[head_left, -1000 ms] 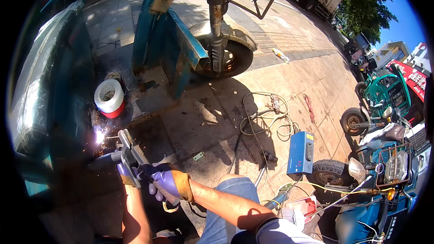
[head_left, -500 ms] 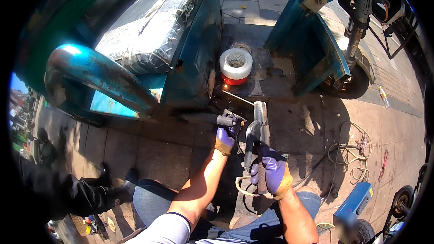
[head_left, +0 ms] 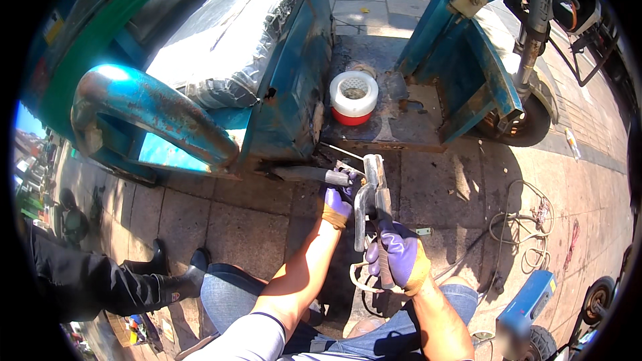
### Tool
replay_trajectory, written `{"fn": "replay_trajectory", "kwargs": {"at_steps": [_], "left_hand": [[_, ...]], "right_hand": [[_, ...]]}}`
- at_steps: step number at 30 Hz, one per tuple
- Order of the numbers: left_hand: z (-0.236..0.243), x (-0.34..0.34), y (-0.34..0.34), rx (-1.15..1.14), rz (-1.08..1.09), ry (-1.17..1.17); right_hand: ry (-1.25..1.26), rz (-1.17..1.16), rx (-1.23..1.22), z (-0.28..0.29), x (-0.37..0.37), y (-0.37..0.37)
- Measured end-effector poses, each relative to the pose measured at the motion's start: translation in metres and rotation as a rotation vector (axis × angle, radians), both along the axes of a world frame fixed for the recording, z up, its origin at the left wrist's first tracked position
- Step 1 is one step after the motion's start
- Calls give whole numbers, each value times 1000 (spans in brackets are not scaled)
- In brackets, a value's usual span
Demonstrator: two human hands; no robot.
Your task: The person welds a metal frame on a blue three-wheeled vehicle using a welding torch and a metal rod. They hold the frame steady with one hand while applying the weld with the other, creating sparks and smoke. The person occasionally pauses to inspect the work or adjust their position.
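Note:
My right hand (head_left: pixel 400 259), in a purple and tan glove, is closed around a welding electrode holder (head_left: pixel 374 187). A thin rod (head_left: pixel 342 150) reaches from its jaw to the rusty lower edge of a teal vehicle panel (head_left: pixel 294 120). My left hand (head_left: pixel 336 208), gloved alike, is closed around a dark cylindrical piece (head_left: pixel 311 174) that extends left beneath the panel; what it belongs to is unclear. On the dark floor plate (head_left: pixel 401 124) beside the panel lies a white roll (head_left: pixel 353 81) on a red base.
A taped seat (head_left: pixel 214 33) and rusty rail (head_left: pixel 147 107) are left, a front wheel (head_left: pixel 518 134) right. A person's booted legs (head_left: pixel 160 274) are at lower left. Coiled cables (head_left: pixel 518 220), a blue machine (head_left: pixel 525 294) and paving slabs (head_left: pixel 247 214) are around my knees.
The view has swung left since one second ago. The bright welding spark and smaller glow seen earlier are no longer visible. The rod tip has moved slightly left and down since half a second ago.

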State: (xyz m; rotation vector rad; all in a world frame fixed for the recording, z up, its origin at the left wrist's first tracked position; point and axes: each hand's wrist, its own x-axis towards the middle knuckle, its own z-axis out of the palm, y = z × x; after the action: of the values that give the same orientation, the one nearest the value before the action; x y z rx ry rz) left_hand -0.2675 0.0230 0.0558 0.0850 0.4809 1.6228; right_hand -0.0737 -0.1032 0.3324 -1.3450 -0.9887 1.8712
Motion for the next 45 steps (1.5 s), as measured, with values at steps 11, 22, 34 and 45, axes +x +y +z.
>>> {"fn": "replay_trajectory", "kwargs": {"at_steps": [11,22,34,45], "left_hand": [[19,0,-8,1,41,271],[114,-24,-63,-654,-284,1051],[562,-62,-142,683,498,2311],[570,-105,-43,-62,625,3068]], "right_hand": [[29,-89,-10,16,1,2],[236,-275,224,17,8,-7],[607,-94,196,46,-15,-6],[625,-14,15,68,0,-16]]}}
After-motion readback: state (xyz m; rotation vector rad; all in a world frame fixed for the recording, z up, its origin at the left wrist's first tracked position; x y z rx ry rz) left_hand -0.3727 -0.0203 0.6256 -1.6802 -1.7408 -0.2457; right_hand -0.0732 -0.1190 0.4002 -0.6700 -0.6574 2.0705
